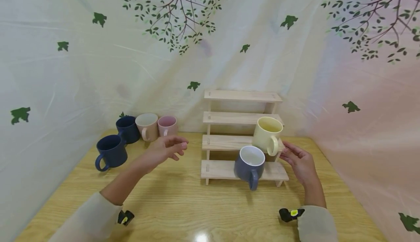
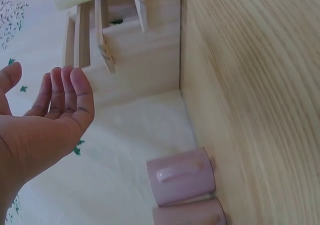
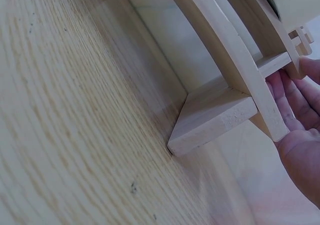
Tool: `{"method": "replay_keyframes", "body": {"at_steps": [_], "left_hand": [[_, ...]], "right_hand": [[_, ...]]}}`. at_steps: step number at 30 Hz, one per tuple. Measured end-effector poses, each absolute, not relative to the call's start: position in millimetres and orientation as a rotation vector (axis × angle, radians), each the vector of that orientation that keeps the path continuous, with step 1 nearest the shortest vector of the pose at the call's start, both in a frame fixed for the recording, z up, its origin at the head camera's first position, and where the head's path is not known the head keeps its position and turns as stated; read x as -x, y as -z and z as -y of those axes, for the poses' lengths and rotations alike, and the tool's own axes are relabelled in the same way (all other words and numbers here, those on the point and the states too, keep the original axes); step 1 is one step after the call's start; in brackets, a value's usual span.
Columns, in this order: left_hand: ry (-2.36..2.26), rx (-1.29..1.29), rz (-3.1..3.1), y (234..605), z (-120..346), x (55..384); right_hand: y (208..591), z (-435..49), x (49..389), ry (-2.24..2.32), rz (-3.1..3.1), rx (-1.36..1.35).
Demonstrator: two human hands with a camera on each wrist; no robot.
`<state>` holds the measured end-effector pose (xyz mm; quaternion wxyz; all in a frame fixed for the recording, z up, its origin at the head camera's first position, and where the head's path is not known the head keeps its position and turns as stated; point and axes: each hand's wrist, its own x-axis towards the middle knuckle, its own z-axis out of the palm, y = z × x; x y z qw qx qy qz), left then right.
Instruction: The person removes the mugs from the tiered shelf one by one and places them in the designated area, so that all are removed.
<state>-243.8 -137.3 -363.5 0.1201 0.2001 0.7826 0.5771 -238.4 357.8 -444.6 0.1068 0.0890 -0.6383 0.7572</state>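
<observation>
A stepped wooden display rack (image 1: 224, 142) stands right of centre. My right hand (image 1: 300, 163) is at its right side and grips the end of a step; in the right wrist view the thumb lies against the board (image 3: 292, 67), with fingers beneath. A pale yellow mug (image 1: 262, 136) sits on the second step from the bottom, its handle facing me. On the lowest step is a blue-grey mug (image 1: 246, 167) with a white inside, handle also towards me. My left hand (image 1: 160, 151) hovers left of the rack, fingers loosely bent and holding nothing.
At the back left, two navy mugs (image 1: 111, 152), a peach mug with a white inside (image 1: 147, 127) and a pink mug (image 1: 167, 125) stand close together on the wooden table (image 1: 183, 205). A printed cloth (image 1: 157, 89) hangs behind and along both sides.
</observation>
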Motion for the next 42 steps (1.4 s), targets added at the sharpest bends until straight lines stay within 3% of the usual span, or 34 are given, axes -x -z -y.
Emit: {"method": "replay_keyframes", "body": {"at_steps": [27,42], "left_hand": [[-1.753,-0.831,-2.05,367,16,241],[-1.755,-0.826,-2.022,359,-24,245]], "right_hand": [[444,-358,237,-2.232,1.873,-0.274],[443,-354,237,-2.247,1.841,-0.266]]}}
